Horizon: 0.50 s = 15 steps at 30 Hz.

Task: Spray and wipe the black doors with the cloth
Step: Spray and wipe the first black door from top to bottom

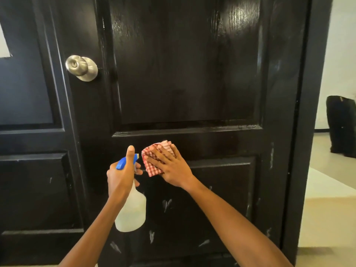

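Note:
A black panelled door (pixel 185 74) fills the view, glossy and wet-looking on its upper panel. My right hand (pixel 169 166) presses a red-and-white checked cloth (pixel 154 151) flat against the door's middle rail with straight fingers. My left hand (pixel 121 176) grips the neck of a translucent spray bottle (pixel 132 211) with a blue trigger head (pixel 125 162), thumb raised along the top. The bottle hangs just left of the cloth, nozzle toward the door. White scuff marks show on the lower panel (pixel 212 209).
A silver round doorknob (pixel 81 67) sits at the door's upper left. A second black door (pixel 28 112) stands to the left. On the right, a light floor (pixel 327 189) and a dark bag (pixel 341 126) against a white wall.

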Each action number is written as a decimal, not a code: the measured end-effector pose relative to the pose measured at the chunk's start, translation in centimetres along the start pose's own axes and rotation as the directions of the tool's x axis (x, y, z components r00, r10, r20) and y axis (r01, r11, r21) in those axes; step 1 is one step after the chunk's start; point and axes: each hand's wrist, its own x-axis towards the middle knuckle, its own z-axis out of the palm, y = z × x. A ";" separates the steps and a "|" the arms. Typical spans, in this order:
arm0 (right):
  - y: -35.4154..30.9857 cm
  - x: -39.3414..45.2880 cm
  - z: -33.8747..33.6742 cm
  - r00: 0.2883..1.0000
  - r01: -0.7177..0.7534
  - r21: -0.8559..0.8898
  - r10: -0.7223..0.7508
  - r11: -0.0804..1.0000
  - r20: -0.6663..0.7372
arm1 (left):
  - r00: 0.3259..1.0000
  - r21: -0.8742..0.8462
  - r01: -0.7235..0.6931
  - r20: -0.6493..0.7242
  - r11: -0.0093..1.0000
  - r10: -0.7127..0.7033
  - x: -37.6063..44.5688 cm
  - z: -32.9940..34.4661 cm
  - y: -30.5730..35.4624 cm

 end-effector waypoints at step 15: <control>19.0 -11.0 -5.9 0.127 -0.910 0.350 0.954 0.221 -0.273 | 0.985 -0.070 -0.004 0.170 0.998 0.016 -0.6 8.5 0.9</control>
